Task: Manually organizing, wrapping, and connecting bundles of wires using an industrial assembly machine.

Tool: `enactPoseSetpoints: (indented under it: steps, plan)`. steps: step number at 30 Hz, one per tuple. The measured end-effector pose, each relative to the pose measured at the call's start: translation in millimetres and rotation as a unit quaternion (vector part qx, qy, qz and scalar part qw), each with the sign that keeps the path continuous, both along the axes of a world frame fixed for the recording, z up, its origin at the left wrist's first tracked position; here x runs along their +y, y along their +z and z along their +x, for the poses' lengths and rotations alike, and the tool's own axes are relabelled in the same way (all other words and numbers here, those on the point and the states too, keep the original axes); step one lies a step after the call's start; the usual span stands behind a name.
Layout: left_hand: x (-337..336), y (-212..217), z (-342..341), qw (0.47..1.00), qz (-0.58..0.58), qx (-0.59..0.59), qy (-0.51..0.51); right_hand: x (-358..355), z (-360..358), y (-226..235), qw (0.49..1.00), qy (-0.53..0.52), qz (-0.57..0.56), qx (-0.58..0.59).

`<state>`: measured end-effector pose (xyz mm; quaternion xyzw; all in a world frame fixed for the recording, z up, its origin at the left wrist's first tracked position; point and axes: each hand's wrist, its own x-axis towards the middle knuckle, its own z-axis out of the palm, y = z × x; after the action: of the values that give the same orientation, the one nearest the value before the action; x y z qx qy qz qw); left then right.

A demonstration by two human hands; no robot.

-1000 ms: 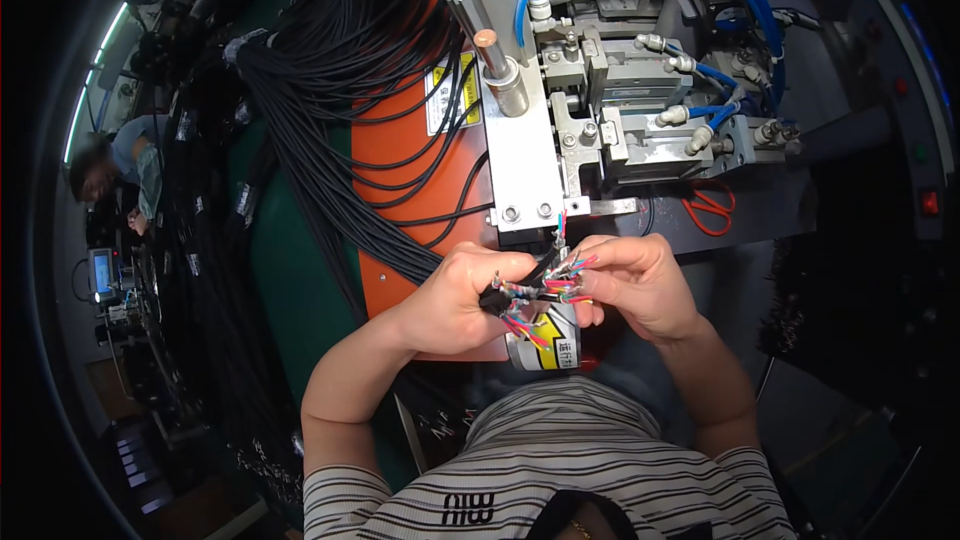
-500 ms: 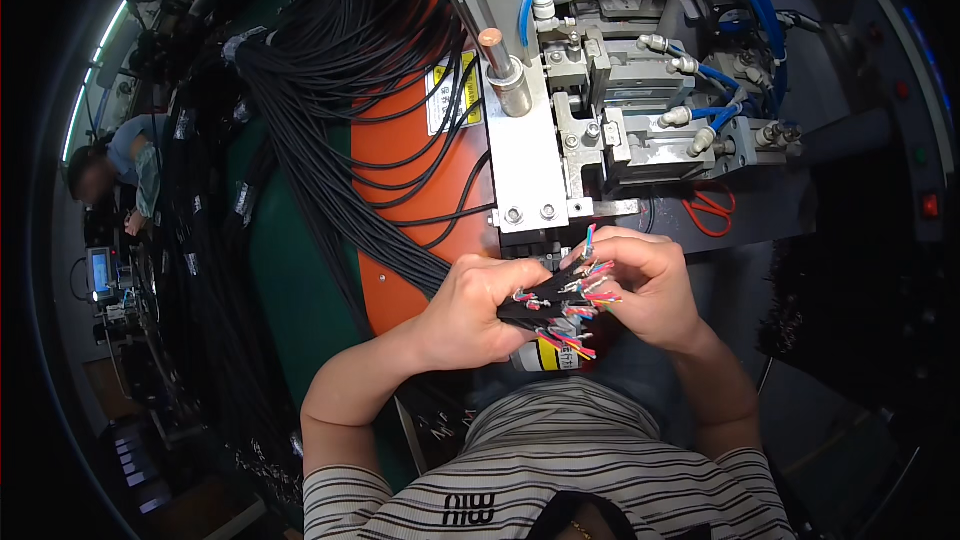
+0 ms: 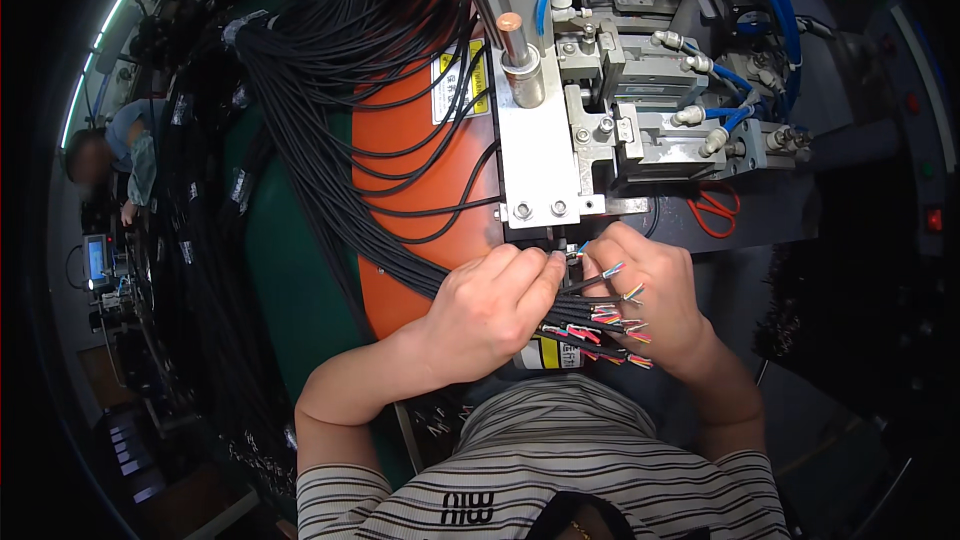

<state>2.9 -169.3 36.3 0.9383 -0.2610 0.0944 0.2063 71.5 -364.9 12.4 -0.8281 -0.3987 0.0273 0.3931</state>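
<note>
Lifting one stripped black cable out of the fan, you have carried its coloured wire ends up from your lap to the slot at the near edge of the metal press. Your left hand pinches that cable, its grip narrow and closed on it. Your right hand, beside it, steadies the tip while the other cable ends rest across its palm. That suggests feeding has begun. Farther left, the black cable bundle drapes over the orange panel; red scissors lie right.

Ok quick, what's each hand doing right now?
Left hand: closed, pinching one black cable at the machine.
Right hand: closed, holding the cable ends.
</note>
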Motion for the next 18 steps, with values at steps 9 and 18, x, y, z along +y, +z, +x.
enactPoseSetpoints:
  steps: [9, 18]
  plan:
    - [-2, 10, 5, 0.998, 0.055, -0.015, -0.033, 5, -4, -3, 0.998, -0.038, 0.022, -0.034]
    - [-13, 14, 1, 0.992, 0.123, -0.025, -0.012, 6, -5, -4, 0.997, -0.046, 0.017, -0.058]
